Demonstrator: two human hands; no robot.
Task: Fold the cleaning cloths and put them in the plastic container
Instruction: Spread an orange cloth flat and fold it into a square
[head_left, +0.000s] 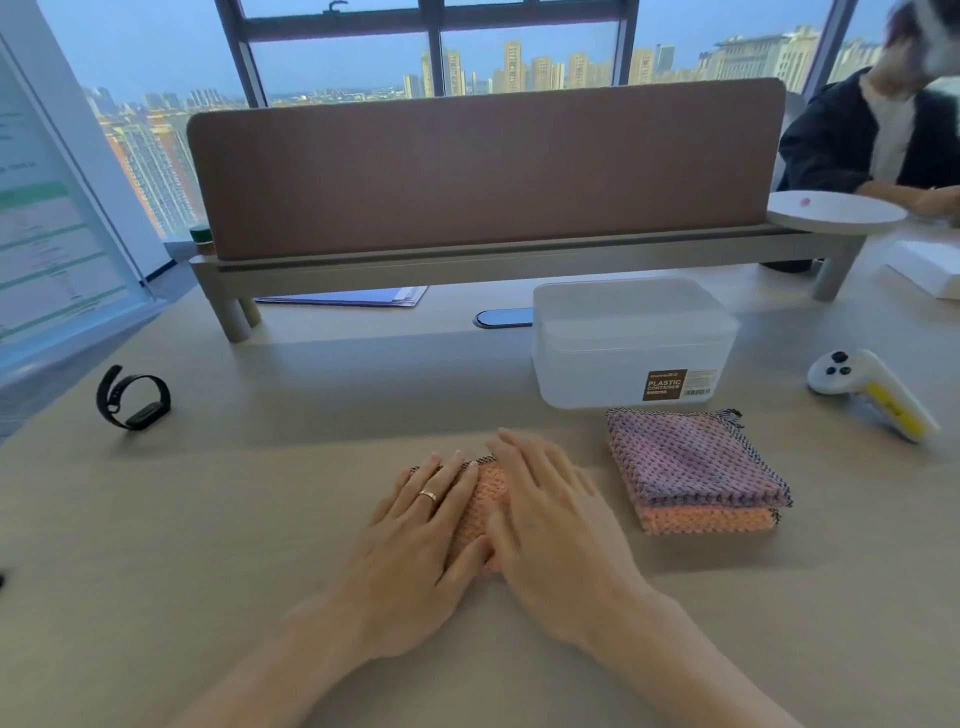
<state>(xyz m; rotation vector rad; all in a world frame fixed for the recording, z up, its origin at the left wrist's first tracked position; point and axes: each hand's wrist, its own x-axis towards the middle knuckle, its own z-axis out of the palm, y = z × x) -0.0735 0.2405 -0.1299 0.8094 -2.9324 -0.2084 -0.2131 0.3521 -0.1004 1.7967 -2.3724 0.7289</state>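
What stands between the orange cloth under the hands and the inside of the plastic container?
The lid appears to be on the plastic container, closing it. The stack of folded cloths lies just before the container, right of the orange cloth that the left hand and right hand press flat.

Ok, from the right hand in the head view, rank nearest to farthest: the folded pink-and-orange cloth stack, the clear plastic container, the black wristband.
1. Folded pink-and-orange cloth stack, just right of the right hand.
2. Clear plastic container, behind the stack.
3. Black wristband, far off to the left.
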